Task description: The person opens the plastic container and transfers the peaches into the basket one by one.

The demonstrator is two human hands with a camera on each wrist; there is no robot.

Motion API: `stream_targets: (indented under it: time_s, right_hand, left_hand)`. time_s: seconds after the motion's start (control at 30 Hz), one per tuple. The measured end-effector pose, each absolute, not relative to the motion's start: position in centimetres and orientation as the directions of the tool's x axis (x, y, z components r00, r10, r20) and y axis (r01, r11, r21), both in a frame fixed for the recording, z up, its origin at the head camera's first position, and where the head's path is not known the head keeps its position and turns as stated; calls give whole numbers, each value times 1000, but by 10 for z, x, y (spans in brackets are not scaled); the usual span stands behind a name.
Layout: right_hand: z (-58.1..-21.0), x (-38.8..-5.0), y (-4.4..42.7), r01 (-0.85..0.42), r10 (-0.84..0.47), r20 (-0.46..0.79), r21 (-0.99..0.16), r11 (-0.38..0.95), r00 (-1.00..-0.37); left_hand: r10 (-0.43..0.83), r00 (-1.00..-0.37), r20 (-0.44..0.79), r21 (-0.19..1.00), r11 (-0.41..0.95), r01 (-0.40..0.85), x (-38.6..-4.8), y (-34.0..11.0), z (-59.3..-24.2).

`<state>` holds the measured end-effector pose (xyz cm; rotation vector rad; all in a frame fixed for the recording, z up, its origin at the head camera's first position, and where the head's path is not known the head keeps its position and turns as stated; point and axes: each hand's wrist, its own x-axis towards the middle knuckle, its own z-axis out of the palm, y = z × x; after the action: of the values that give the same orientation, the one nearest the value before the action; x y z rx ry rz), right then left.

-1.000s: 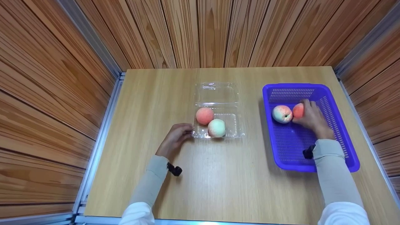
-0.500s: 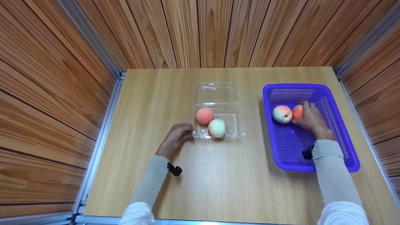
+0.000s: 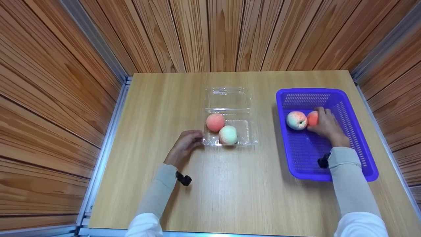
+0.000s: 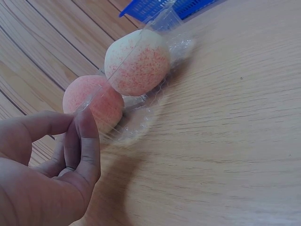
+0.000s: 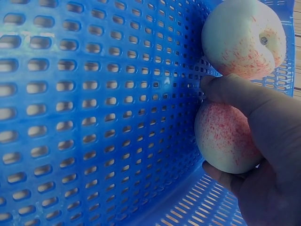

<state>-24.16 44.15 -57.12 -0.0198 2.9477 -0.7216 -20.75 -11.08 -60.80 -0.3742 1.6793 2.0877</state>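
My left hand [image 3: 186, 144] pinches the near left corner of a clear plastic clamshell box [image 3: 243, 128] between thumb and fingers. Its lid [image 3: 227, 98] lies folded back. Inside the box sit a pinkish-red peach [image 3: 215, 122] and a pale peach with red speckles [image 3: 228, 135]. In the blue-purple basket [image 3: 312, 164], my right hand [image 3: 325, 126] grips a peach [image 5: 225, 136], thumb on one side and fingers curled round the other. Another whitish peach [image 3: 297, 120] with red patches lies beside it, stem hollow showing. The palm hides part of the held peach.
The basket stands on the right of the wooden table [image 3: 223, 197], its rim [image 3: 285, 154] raised around the peaches. Wood-plank walls [image 3: 223, 36] enclose the back and both sides. Bare tabletop lies between box and basket.
My right hand has shifted very slightly left with the peach in its grip, still inside the basket. The left hand and the clamshell box have stayed in place.
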Motion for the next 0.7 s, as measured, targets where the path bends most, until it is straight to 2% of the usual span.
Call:
stream_targets:
  time_s: [0.43, 0.7]
  right_hand:
    - [-569, -245, 442, 35, -20, -121, -435, 900, -992]
    - [-565, -243, 440, -19, -54, -71, -428, 904, -996]
  left_hand:
    - [159, -872, -463, 857, -173, -486, -208, -111, -608]
    - [174, -859, -481, 840, -191, -508, -208, -113, -609]
